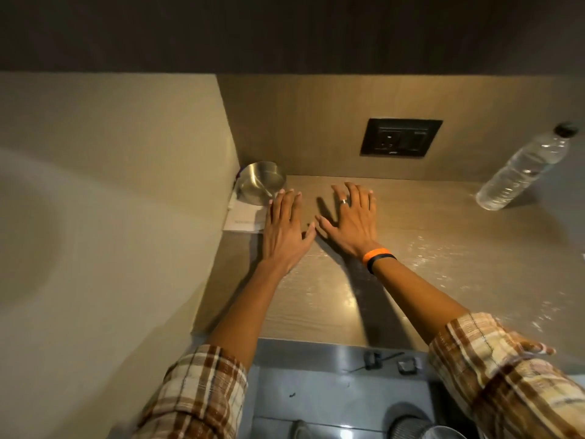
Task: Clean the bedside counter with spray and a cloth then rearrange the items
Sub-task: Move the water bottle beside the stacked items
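My left hand (285, 226) and my right hand (351, 217) lie flat side by side on the wooden bedside counter (427, 248), fingers straight, holding nothing. A steel cup (261, 182) stands in the back left corner on a white paper note (245, 220), just beyond my left fingertips. A clear plastic water bottle (522, 169) with a dark cap stands at the far right of the counter. Shiny wet streaks spread over the counter's right part. No spray bottle or cloth is in view.
A black socket plate (400, 137) is set in the back wall. A beige wall panel (110, 185) closes the left side. Below the counter's front edge lies a grey floor (316, 394) with small dark objects (373, 359) and a round bin rim (443, 434).
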Action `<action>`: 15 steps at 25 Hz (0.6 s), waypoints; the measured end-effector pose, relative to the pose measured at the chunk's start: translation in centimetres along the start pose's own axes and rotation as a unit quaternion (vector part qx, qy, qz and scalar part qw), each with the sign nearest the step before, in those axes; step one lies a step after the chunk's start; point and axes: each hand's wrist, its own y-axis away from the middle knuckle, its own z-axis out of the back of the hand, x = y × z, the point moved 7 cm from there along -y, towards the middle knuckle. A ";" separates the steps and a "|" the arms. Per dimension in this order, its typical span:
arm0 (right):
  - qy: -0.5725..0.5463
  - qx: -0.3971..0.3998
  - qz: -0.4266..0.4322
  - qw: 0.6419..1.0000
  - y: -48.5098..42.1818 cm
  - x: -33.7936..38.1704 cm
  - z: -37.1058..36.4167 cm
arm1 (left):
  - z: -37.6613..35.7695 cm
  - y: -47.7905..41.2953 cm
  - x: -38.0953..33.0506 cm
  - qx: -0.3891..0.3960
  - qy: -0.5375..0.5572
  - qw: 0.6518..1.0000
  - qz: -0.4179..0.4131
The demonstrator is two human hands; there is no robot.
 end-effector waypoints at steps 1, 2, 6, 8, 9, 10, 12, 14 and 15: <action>0.015 0.005 -0.009 1.000 0.9 -2.6 0.7 | -0.9 -0.4 -2.1 0.023 0.003 1.000 -0.006; 0.023 0.007 -0.022 0.999 1.8 -5.2 1.4 | -1.9 -0.8 -4.4 0.045 0.003 0.999 -0.012; 0.046 0.006 -0.099 0.994 5.0 -14.0 4.8 | -5.3 -1.9 -13.4 0.114 0.007 0.992 -0.052; 0.046 -0.013 -0.144 0.988 6.6 -18.1 6.8 | -6.5 -2.8 -17.9 0.130 0.017 0.988 -0.080; 0.040 -0.027 -0.167 0.985 7.2 -20.0 7.7 | -7.0 -3.2 -19.8 0.135 0.022 0.987 -0.089; 0.030 -0.040 -0.191 0.980 7.7 -21.9 8.6 | -7.6 -3.6 -21.6 0.140 0.025 0.985 -0.097; -0.022 -0.068 -0.249 0.966 8.2 -25.4 10.0 | -8.7 -4.1 -24.1 0.144 0.022 0.984 -0.106; -0.084 -0.083 -0.307 0.944 8.0 -28.2 10.6 | -9.9 -4.4 -25.0 0.147 0.014 0.984 -0.103; -0.110 -0.086 -0.327 0.935 7.5 -29.5 10.7 | -10.4 -4.5 -25.1 0.151 0.009 0.984 -0.097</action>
